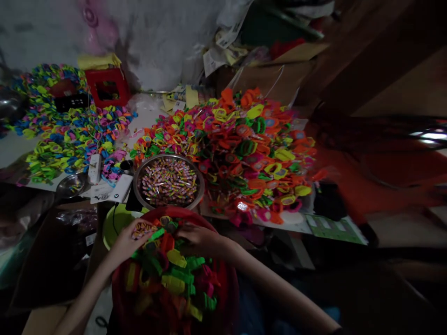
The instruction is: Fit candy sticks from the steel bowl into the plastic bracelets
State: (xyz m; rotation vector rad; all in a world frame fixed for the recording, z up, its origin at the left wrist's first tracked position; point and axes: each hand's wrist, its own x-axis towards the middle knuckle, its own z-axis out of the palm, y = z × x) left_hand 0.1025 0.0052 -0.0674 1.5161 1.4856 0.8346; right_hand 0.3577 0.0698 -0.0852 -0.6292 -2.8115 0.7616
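Neon yellow, green, orange bands (173,284), left hand (127,239) clasping patterned pieces (142,230), right hand (199,239), grip unclear

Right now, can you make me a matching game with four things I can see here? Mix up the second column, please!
Column one
1. left hand
2. steel bowl
3. power strip
4. red plastic tub

Column two
A. round and filled with small wrapped candies
B. heaped with bright toy watches, many of them green, yellow or orange
C. curled around a small bunch
D. white, with straight edges

Right pairs: 1-C, 2-A, 3-D, 4-B
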